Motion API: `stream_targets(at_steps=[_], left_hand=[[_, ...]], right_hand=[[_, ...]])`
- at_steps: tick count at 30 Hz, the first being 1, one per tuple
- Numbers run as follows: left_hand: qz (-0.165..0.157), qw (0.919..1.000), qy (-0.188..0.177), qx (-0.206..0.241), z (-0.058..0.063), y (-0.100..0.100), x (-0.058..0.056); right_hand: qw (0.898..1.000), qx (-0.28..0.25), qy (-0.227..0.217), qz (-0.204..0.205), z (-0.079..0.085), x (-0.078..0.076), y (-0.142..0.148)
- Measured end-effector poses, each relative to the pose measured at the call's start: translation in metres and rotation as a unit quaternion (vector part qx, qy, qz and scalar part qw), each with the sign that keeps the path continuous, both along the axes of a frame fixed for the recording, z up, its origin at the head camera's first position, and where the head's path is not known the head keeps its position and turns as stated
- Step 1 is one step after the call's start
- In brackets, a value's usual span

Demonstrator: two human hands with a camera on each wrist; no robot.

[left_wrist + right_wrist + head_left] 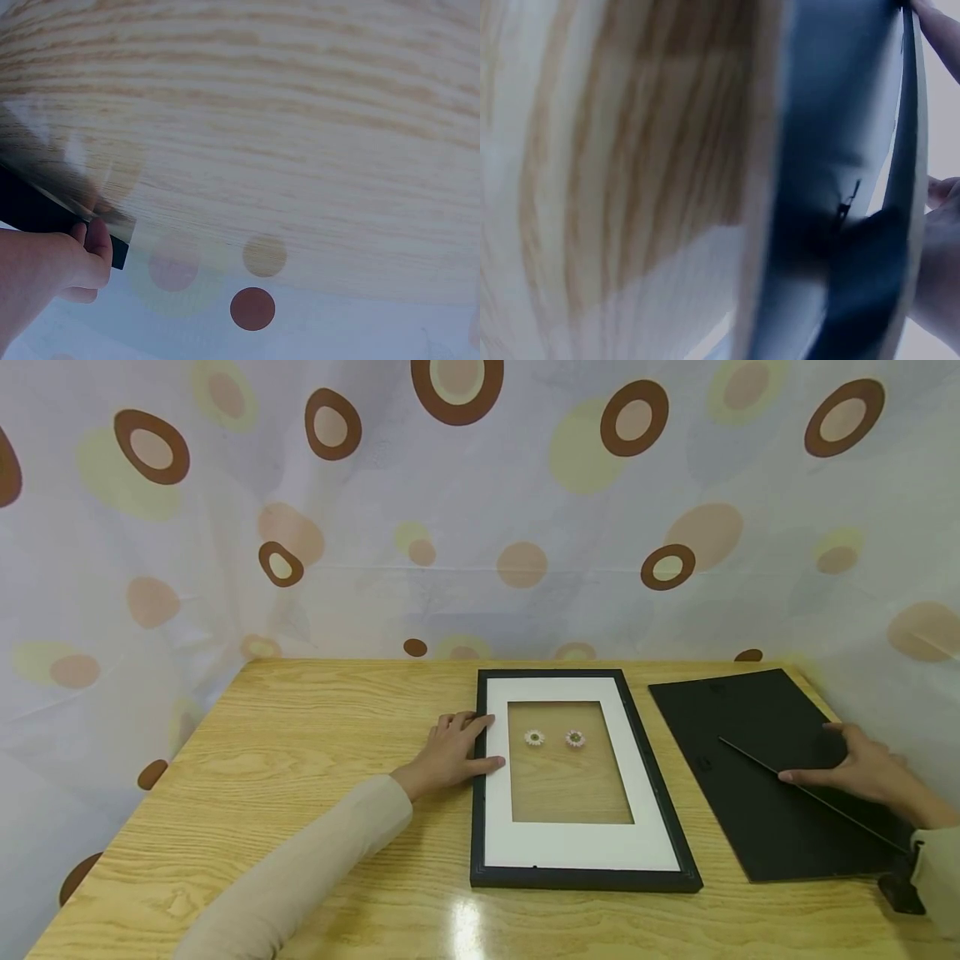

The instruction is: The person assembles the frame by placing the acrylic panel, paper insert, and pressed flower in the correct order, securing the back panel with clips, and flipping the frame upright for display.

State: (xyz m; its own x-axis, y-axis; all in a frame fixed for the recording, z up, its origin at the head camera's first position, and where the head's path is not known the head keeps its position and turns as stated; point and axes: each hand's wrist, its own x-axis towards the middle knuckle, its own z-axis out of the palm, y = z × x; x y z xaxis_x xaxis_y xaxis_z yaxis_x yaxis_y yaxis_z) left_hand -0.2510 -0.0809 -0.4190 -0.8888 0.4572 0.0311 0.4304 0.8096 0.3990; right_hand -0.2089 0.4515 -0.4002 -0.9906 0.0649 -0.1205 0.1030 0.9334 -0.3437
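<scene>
A black picture frame with a white mat lies on the wooden table. Inside the mat's window, two small daisy-like flowers, one white and one pinkish, lie side by side. My left hand grips the frame's left side, thumb and forefinger reaching over onto the mat. In the left wrist view, that hand is at the dark frame's edge. To the right lies a black backing board. My right hand holds a thin black flap raised from the board.
Wood-grained table stretches to the left of the frame. A pale curtain with brown and yellow spots hangs behind. A dark wrist strap shows by the right cuff.
</scene>
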Motion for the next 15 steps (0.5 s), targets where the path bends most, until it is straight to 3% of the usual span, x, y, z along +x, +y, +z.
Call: stream_targets(at_steps=[15], left_hand=[[0.002, 1.0000, 0.001, -0.001, 0.0011, 0.0000, 0.0014]], right_hand=[[0.999, -0.030, 0.033, -0.006, 0.0022, 0.0006, 0.0019]])
